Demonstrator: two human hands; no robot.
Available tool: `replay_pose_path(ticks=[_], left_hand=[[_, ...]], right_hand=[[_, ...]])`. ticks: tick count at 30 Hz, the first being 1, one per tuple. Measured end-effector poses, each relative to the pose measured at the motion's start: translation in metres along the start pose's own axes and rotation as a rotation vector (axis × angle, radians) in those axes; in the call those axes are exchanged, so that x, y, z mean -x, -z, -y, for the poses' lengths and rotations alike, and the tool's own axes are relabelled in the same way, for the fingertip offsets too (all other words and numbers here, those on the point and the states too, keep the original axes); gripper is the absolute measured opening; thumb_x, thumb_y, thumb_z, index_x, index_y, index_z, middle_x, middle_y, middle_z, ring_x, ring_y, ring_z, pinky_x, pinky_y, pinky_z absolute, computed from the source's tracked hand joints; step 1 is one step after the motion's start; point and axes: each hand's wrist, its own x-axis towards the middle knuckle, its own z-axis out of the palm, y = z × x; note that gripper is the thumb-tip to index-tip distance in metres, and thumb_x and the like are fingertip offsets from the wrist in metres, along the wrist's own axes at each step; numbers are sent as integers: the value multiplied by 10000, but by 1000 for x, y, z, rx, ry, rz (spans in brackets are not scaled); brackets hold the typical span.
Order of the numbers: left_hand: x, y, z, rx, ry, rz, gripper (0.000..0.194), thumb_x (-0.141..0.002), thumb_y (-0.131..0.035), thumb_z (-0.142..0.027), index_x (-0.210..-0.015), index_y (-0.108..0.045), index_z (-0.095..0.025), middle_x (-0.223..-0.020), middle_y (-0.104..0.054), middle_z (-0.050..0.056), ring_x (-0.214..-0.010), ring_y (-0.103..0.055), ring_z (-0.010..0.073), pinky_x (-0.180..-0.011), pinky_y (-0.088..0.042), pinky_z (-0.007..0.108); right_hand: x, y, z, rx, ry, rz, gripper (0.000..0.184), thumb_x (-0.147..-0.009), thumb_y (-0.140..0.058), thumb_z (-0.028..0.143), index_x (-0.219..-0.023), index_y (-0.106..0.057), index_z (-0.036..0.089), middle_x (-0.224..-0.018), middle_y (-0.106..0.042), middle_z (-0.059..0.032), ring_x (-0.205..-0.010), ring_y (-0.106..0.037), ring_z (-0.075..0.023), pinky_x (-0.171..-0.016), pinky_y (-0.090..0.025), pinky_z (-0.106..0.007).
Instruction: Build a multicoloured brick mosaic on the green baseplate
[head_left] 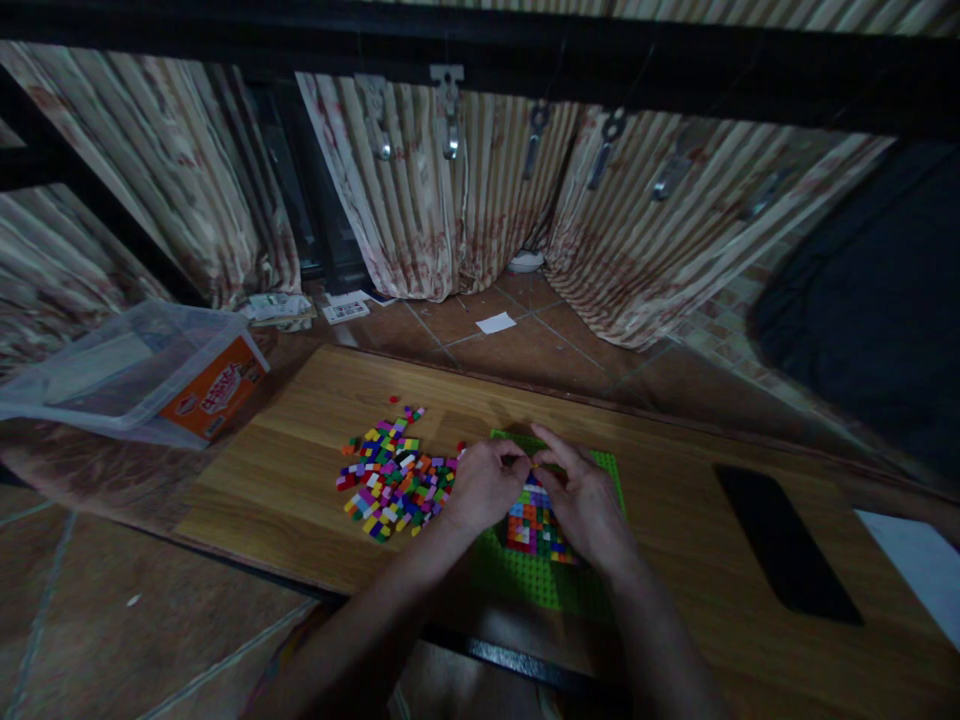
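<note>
My left hand and my right hand meet above a green studded baseplate. Their fingertips come together in a pinch around a tiny yellowish building brick, mostly covered by the fingers. Below them, a patch of multicoloured bricks is set on the baseplate in a close block; my right hand hides part of it. To the left of my left hand lies a loose pile of small building bricks in many colours. One finger of my right hand stretches away from the pinch.
The wooden tabletop carries a black flat slab on the right, with white paper beyond it. At the left stands a clear plastic bin with an orange label. Metal hooks hang from a dark bar before striped curtains.
</note>
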Motion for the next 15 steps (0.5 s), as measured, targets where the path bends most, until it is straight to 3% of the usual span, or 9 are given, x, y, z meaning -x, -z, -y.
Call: replay_pose_path(ticks=[9,15], left_hand=[[-6,-3,4,31,34,-29,224,-743,-513,-183,-763,-735,-160,-724,-721,16,-654,-622,128,-600,-441,211],[-5,-2,2,1,27,-38,231,-753,-517,-189,-771,-746,-161,-668,-706,7,-605,-601,123,-571,-433,211]], right_hand=[[-3,1,1,-86,-104,63,535,-816,-519,202,-1345,-497,278,-956,-699,-8,-825,-637,-162,-795,-472,-311],[-5,2,1,-95,-170,101,523,-805,-528,274,-1327,-513,252,-924,-717,-7,-520,-533,-116,-587,-447,-284]])
